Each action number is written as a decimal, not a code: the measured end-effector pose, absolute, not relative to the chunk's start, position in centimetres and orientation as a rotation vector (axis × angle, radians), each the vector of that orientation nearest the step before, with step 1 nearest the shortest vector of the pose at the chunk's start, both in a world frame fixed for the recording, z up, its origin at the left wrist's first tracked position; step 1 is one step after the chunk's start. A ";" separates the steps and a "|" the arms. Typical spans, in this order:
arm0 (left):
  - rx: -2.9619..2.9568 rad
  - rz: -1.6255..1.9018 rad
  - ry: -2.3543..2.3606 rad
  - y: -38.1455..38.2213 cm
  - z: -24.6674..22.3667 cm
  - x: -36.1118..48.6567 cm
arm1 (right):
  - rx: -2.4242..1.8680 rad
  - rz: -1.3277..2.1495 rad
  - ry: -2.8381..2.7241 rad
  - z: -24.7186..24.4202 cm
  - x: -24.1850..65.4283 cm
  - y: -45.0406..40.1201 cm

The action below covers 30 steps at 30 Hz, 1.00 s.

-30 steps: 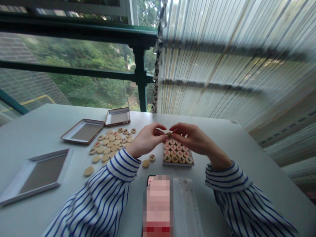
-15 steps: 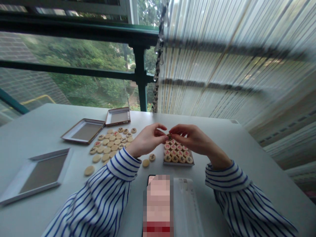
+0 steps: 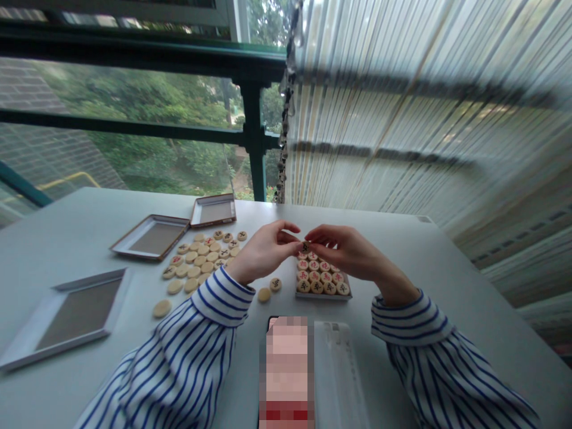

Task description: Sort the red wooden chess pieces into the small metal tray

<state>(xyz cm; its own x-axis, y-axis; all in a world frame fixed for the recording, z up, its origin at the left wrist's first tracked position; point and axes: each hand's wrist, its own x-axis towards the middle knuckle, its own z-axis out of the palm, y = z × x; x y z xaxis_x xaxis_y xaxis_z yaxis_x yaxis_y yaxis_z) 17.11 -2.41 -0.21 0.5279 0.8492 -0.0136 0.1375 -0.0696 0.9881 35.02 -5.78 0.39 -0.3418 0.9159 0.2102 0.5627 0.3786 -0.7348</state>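
Between the fingertips of my left hand (image 3: 273,249) and my right hand (image 3: 346,250) is a round Chinese chess piece (image 3: 306,246) with a black character. Both hands pinch it above the far part of a shallow box (image 3: 324,296). Rows of chess pieces lie face up in that box, red characters in the middle rows and black ones (image 3: 317,287) in the nearest row. My hands hide the box's far end. Left of the box, two loose pieces (image 3: 264,295) lie on the table, one blank side up, one showing a black character.
Many loose pieces (image 3: 193,271) spread left of my left hand, mostly blank side up. Behind them stand two brown-edged trays (image 3: 152,258) (image 3: 214,225). A white box part (image 3: 80,345) lies far left. A phone (image 3: 286,369) and a clear plastic case (image 3: 342,369) lie nearest me.
The held piece has turned slightly between my fingers, so its character faces a different way. Both hands stay in nearly the same place above the box.
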 end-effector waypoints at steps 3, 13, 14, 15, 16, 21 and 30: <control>1.560 0.738 0.872 -2.4 -0.3 17.1 | -1.265 0.759 -2.028 0.3 35.1 -5.7; 1.608 0.710 0.925 -2.5 0.0 17.1 | -1.278 0.741 -2.027 0.3 35.0 -5.8; 1.606 0.700 0.925 -2.5 0.0 17.1 | -1.279 0.739 -2.026 0.3 35.0 -5.8; 1.602 0.689 0.923 -2.5 0.1 17.1 | -1.280 0.735 -2.025 0.3 35.0 -5.8; 1.595 0.674 0.919 -2.5 0.1 17.2 | -1.279 0.731 -2.024 0.3 35.0 -5.8; 1.569 0.640 0.907 -2.5 0.0 17.2 | -1.279 0.733 -2.028 0.4 35.0 -5.8; 1.600 0.663 0.906 -2.4 0.0 17.0 | -1.284 0.771 -2.031 0.3 35.0 -5.8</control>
<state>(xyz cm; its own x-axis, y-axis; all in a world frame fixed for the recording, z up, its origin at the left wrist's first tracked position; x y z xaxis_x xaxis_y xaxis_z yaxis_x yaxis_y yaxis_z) 17.04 -2.45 -0.01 0.5469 0.8358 -0.0484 0.2068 -0.0788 0.9752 35.04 -5.82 0.30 -0.3447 0.9204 0.1846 0.5661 0.3607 -0.7412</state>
